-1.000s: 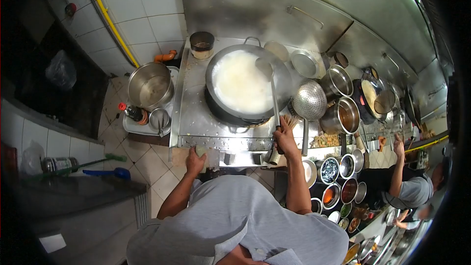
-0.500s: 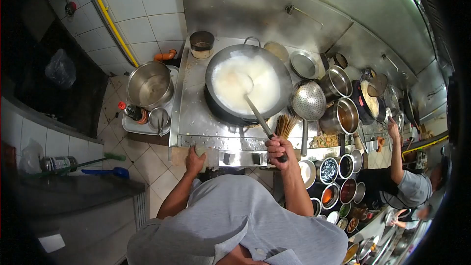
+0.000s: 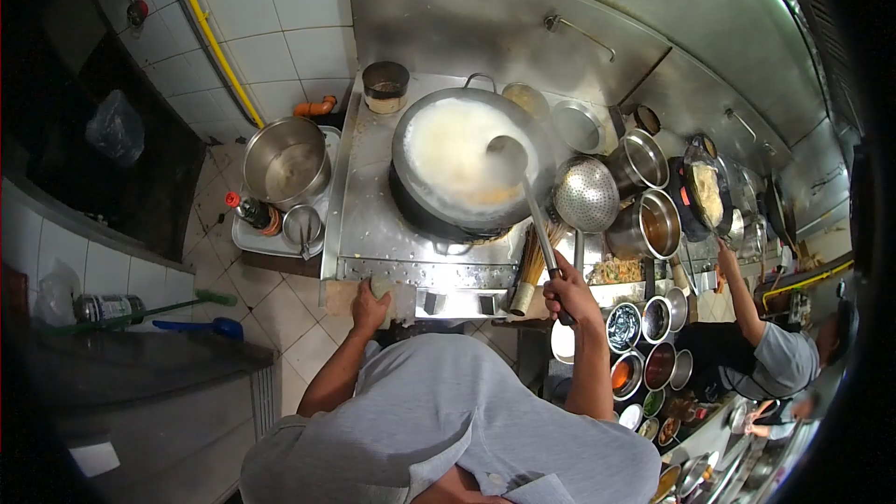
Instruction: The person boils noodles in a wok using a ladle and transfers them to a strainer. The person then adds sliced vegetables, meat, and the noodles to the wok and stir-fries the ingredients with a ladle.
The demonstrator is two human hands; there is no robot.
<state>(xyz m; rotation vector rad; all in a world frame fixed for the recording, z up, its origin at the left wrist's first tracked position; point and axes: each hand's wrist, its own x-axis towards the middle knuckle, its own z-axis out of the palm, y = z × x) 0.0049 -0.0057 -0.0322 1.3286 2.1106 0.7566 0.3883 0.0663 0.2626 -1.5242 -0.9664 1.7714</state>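
Note:
My right hand [image 3: 572,297] is closed around the black handle of a ladle [image 3: 537,210]. The ladle's bowl is raised above the near right part of a big wok [image 3: 406,173] full of steaming, whitish liquid [image 3: 453,145]. At the front edge of the stove, my left hand [image 3: 371,308] is closed over a small pale-green item [image 3: 380,287]; its kind does not show. Under that hand lies a flat brownish sheet [image 3: 341,297]. Between the wok and my right hand rests a bamboo brush [image 3: 532,271].
Right of the wok are a perforated strainer [image 3: 586,194] and steel pots [image 3: 642,159]. Several seasoning containers [image 3: 623,327] stand nearer. On the left, a tray [image 3: 257,243] carries a large pot [image 3: 287,163] and a bottle [image 3: 250,210]. A co-worker [image 3: 756,350] cooks at another wok.
My right hand has moved right with the ladle, whose bowl has lifted from the middle of the liquid toward the wok's right side. My left hand has stayed in place.

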